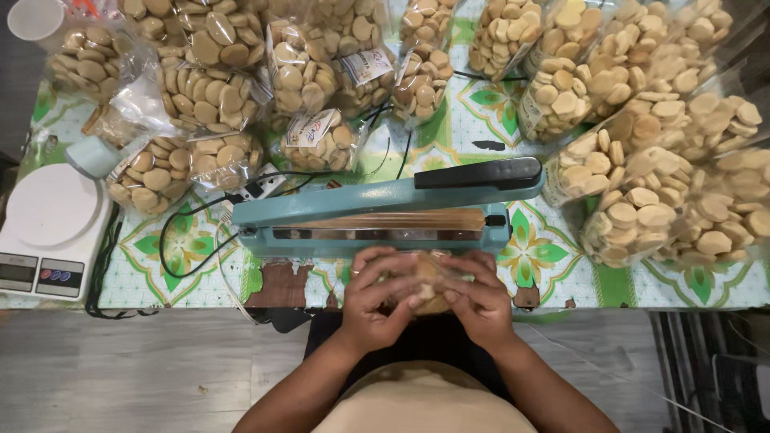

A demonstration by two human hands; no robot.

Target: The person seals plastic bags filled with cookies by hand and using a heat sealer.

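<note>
My left hand (377, 301) and my right hand (480, 301) are cupped together around a small clear bag of round biscuits (425, 281), at the table's near edge. The bag is mostly hidden by my fingers. Just beyond my hands stands a teal heat sealer (321, 216) with its black-handled arm (481, 174) raised, so the sealing bar lies uncovered.
Several filled clear bags of biscuits are piled at the back left (208, 88) and at the right (666, 184). A white kitchen scale (48, 224) sits at the left edge. A black cable (172, 240) loops over the green patterned tablecloth (481, 120).
</note>
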